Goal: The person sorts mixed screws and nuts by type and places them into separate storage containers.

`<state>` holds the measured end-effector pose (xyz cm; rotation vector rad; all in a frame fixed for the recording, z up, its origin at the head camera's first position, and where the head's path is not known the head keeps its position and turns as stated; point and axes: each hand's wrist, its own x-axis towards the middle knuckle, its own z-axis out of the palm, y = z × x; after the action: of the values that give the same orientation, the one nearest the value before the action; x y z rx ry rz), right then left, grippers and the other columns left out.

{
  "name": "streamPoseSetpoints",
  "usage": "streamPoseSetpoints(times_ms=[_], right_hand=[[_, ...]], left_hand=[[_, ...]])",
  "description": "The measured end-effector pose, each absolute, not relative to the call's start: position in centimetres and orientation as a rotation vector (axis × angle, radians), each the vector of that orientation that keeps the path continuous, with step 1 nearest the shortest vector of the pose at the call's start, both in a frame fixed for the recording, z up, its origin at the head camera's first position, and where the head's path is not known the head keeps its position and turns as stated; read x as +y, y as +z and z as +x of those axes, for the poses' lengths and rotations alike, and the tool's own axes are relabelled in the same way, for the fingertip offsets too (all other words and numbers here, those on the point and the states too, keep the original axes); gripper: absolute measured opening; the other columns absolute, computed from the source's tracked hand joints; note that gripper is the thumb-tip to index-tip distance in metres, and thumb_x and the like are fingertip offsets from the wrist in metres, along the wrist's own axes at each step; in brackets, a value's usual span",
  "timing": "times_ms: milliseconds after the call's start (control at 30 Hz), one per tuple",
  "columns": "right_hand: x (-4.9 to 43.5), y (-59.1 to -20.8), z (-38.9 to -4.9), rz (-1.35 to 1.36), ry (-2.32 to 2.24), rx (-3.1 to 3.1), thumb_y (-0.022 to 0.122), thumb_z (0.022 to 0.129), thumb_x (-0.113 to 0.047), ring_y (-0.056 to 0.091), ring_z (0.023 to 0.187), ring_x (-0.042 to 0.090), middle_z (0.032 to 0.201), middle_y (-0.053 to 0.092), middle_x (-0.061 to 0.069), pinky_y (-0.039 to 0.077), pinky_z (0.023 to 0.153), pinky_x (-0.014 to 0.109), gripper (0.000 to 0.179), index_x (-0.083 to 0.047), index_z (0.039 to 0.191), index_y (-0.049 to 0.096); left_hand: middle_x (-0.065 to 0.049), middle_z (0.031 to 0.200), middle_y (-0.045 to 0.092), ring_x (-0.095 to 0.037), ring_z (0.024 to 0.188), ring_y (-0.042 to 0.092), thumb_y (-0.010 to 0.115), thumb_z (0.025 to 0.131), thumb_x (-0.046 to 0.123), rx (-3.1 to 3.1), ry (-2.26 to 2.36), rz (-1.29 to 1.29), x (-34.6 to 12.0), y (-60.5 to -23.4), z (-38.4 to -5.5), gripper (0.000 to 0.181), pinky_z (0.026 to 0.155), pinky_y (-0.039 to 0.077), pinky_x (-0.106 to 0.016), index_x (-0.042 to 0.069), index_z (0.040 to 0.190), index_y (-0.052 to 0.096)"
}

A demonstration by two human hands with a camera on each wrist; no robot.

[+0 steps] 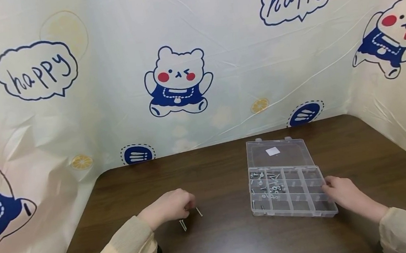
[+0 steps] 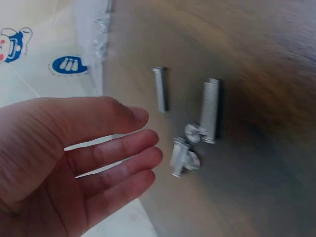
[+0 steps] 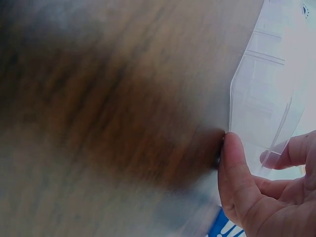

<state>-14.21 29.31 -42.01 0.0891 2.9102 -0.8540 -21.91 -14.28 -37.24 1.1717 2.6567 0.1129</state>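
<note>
My left hand (image 1: 169, 207) hovers just over several loose screws at the middle-left of the table. In the left wrist view its fingers are loosely bent, with nothing between thumb and fingertips. A single screw (image 2: 160, 90) lies nearest the thumb; a longer pair (image 2: 211, 109) and a small cluster of metal hardware (image 2: 182, 157) lie farther right. On the right side, my right hand (image 1: 350, 195) grips the right wall of a clear divided storage box (image 1: 293, 215), thumb and fingers on either side of its edge (image 3: 239, 103). Screws, nuts and washers (image 1: 275, 189) sit in its left compartments.
The box's clear lid (image 1: 289, 154) lies folded back behind it, bearing a white label (image 1: 272, 151). Both stand on a dark wooden table (image 1: 228, 249). A printed cloth (image 1: 227, 77) hangs along the back and sides of the table.
</note>
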Motion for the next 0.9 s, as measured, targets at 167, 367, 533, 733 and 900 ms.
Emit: streamPoseSetpoints(times_ms=[167,367,533,733,900], right_hand=[[29.3,-41.9,-14.3,0.099,-0.862,2.901,0.040,0.088,-0.011,0.061,0.068,0.021,0.083,0.060,0.022,0.048,0.061,0.038,0.034,0.019,0.102,0.049],[29.3,-42.0,-14.2,0.094,-0.879,2.890,0.040,0.089,-0.010,0.062,0.067,0.021,0.086,0.060,0.025,0.049,0.064,0.039,0.036,0.021,0.104,0.048],[29.3,-42.0,-14.3,0.077,-0.871,2.903,0.040,0.088,-0.010,0.062,0.065,0.020,0.087,0.060,0.028,0.049,0.063,0.039,0.035,0.020,0.104,0.048],[29.4,-42.1,-14.4,0.066,-0.836,2.923,0.041,0.088,-0.011,0.061,0.068,0.021,0.091,0.059,0.030,0.048,0.064,0.040,0.037,0.021,0.105,0.048],[29.5,-42.2,-14.4,0.072,-0.811,2.934,0.042,0.088,-0.012,0.059,0.073,0.023,0.092,0.059,0.029,0.047,0.064,0.040,0.037,0.020,0.105,0.049]], left_hand=[[0.004,0.067,0.054,-0.008,0.061,0.048,0.065,0.066,-0.004,2.675,0.128,1.230,-15.2,-38.4,-22.2,0.015,0.056,0.043,-0.024,0.008,0.074,0.061],[0.003,0.065,0.053,-0.006,0.058,0.046,0.064,0.067,-0.006,2.665,0.184,1.241,-15.6,-39.4,-22.2,0.015,0.054,0.042,-0.023,0.007,0.072,0.061],[0.006,0.063,0.049,-0.006,0.056,0.044,0.058,0.063,-0.012,2.657,0.213,1.290,-15.6,-40.0,-22.3,0.020,0.051,0.040,-0.020,0.007,0.067,0.058],[0.009,0.057,0.043,-0.006,0.051,0.038,0.059,0.055,-0.011,2.666,0.227,1.266,-15.3,-40.4,-22.3,0.023,0.047,0.035,-0.019,0.011,0.060,0.052],[0.010,0.054,0.039,-0.005,0.049,0.034,0.059,0.054,-0.012,2.656,0.242,1.262,-15.1,-40.5,-22.2,0.026,0.044,0.032,-0.019,0.012,0.057,0.049]])
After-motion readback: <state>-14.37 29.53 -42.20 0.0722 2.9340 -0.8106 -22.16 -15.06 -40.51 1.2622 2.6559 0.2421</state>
